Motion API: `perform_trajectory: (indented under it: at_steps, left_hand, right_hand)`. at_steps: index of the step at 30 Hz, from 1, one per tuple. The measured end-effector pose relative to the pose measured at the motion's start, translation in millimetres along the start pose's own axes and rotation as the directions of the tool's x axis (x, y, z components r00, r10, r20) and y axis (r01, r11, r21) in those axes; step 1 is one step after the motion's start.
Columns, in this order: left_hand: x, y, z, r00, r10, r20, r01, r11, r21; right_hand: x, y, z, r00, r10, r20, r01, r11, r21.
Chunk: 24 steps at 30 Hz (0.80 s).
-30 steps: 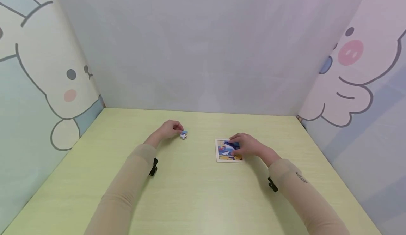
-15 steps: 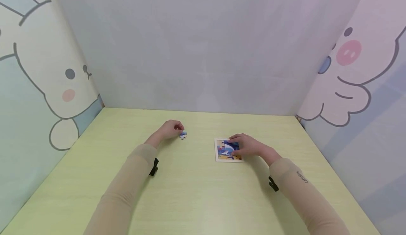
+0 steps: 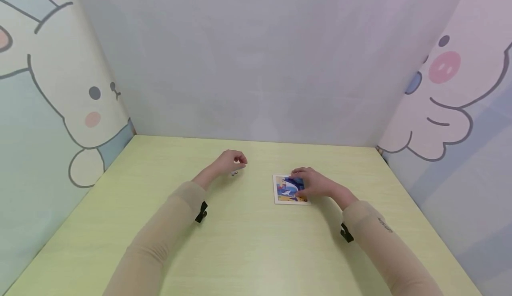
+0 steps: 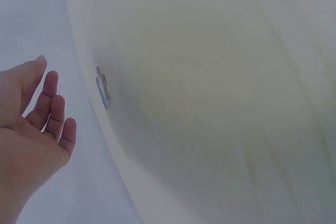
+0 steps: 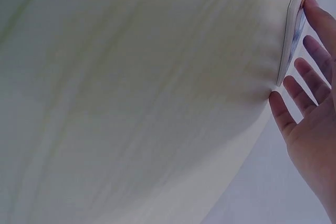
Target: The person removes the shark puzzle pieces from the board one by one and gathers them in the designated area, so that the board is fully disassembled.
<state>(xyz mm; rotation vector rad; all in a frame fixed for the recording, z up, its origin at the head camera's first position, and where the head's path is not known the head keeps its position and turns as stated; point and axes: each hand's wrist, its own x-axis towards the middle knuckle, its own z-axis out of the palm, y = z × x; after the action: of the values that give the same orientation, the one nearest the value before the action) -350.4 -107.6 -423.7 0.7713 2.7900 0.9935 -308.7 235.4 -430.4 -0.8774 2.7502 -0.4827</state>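
Shifted a little rightward since half a second ago, the left hand (image 3: 230, 161) has been lifted off the small puzzle piece (image 4: 104, 90), which is left lying flat on the worktop (image 3: 256, 242). Its fingers are loosely bent, with only a narrow gap between thumb and fingertips, and in the left wrist view the piece is seen plainly apart from them. Over on the other side, the white-rimmed puzzle tray (image 3: 276, 191) is touched by the right hand (image 3: 315, 184), fingers spread wide, the thumb rested on its face in the right wrist view. Inside the rim a picture in blue, white and yellow (image 3: 287, 190) is held; its right part is covered by the hand, so whether that side is filled cannot be told. Piece and tray are separated by a stretch of worktop. Behind both hands, the far edge is met by a plain grey wall (image 3: 256, 65), with a strip of surface in between; toward the viewer, a broad expanse is framed by the left sleeve (image 3: 160, 229) and the right sleeve (image 3: 384, 242).
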Motion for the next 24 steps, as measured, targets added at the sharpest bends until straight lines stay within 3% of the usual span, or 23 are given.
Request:
perform_trajectory:
  at_steps: [6, 12, 24]
  left_hand:
    - [2.9, 19.5, 11.1, 1.0, 0.009, -0.026, -0.008, 0.999, 0.047]
    - [4.9, 40.4, 26.3, 0.998, -0.002, -0.056, 0.007, 0.997, 0.078]
    - [19.5, 77.9, 62.4, 1.0, -0.025, 0.014, 0.024, 0.995, 0.095]
  right_hand:
    - [-4.4, 2.5, -0.6, 0.999, 0.039, -0.022, -0.038, 0.998, 0.046]
    - [-6.7, 14.3, -0.3, 0.998, 0.017, -0.057, -0.015, 0.999, 0.038]
    - [-9.3, 23.2, -0.4, 0.999, -0.003, -0.047, 0.004, 1.0, 0.02]
